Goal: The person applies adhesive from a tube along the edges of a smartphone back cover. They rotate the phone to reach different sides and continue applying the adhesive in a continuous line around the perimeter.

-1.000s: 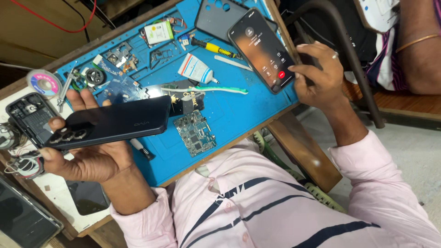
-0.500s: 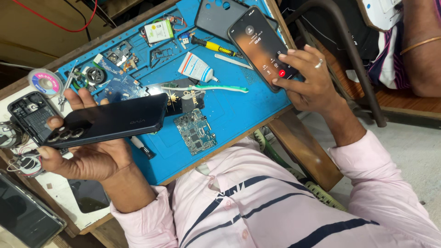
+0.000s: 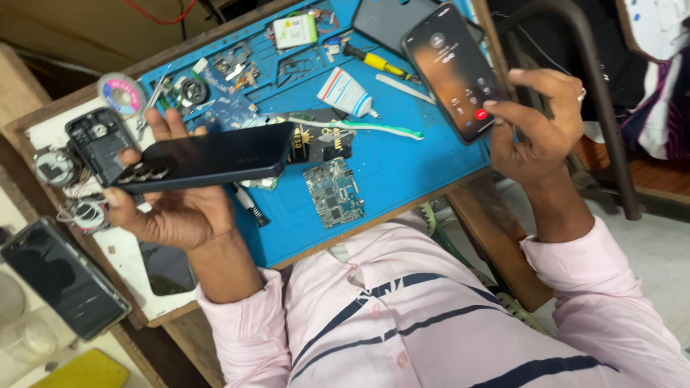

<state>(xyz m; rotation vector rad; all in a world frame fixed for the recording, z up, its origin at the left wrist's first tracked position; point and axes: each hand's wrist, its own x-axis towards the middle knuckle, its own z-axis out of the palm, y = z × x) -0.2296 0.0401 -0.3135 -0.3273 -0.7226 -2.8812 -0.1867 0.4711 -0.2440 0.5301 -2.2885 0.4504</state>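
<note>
Your left hand (image 3: 176, 215) clamps the dark phone (image 3: 212, 156) back-up over the blue mat's (image 3: 402, 169) left end for access, while your right hand (image 3: 543, 133) grips the lit phone (image 3: 453, 72) above the mat's right edge, thumb at screen.

I see a pale pink button-up shirt with dark navy stripes running across the chest and a line of small pink buttons down the front. Both sleeves are long and reach the wrists. My left hand (image 3: 172, 215) is bare of jewellery; my right hand (image 3: 543, 129) wears a silver ring (image 3: 581, 94) on one finger.
</note>
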